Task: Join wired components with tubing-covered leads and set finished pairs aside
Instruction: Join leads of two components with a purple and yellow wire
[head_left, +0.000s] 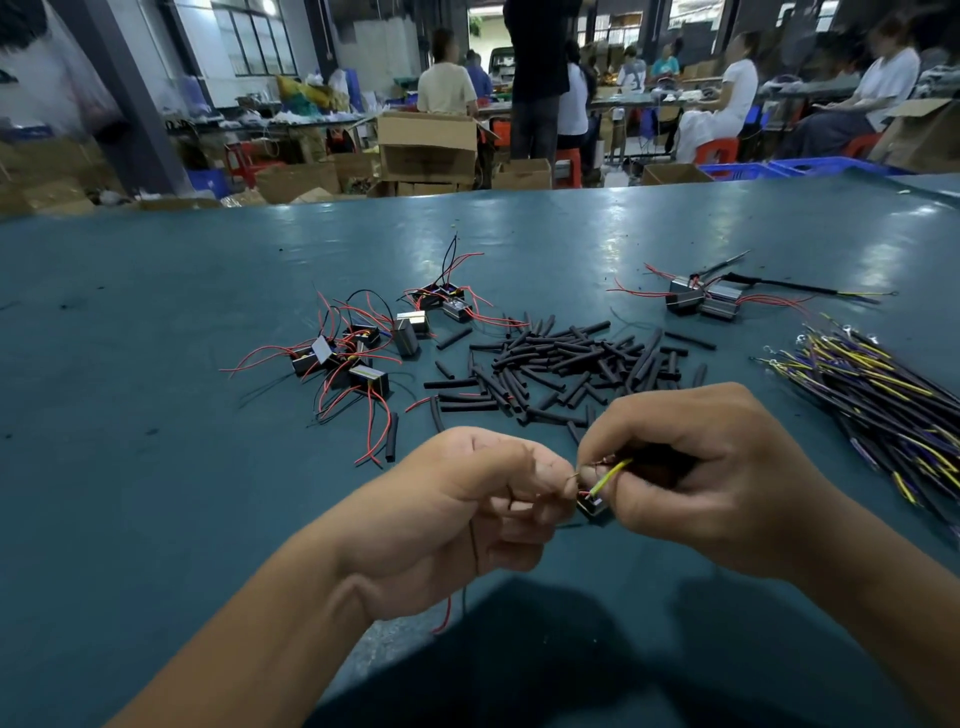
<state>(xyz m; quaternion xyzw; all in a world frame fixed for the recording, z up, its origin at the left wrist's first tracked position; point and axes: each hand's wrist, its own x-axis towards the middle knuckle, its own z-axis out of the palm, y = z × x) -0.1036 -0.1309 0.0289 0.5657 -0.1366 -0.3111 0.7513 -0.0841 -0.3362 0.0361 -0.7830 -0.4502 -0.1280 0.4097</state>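
the left hand (467, 499) sits low in the view at about 6 o'clock, fingers curled, thumb and forefinger pinching fine wire ends at the meeting point between both hands. a red wire (444, 618) and a thin dark one hang from under its palm toward the table edge. the right hand (701, 478), just beside it at 5 o'clock, is curled too, pinching a yellow-green lead (613, 472) whose black tubing is mostly hidden inside the fist. between the two sets of fingertips sits a small black component (592, 506), held off the green table (156, 415); which hand bears it i cannot tell.

at 12 o'clock from the hands lies a loose heap of black tubing pieces (566, 364). at 10 o'clock a scatter of unjoined components with red wires (353, 353) spreads over the table, with another few further back at 11 o'clock. at 1 o'clock, well apart from the heap, rests a small group of finished pairs (701, 301), one with a black tube-covered lead running off to the right. at 3 o'clock a thick bundle of yellow and dark leads (883, 395) lies fanned toward the right edge.

beyond the table's far edge, cardboard boxes (426, 145) stand on the floor and blurred seated people (737, 88) work at other benches.
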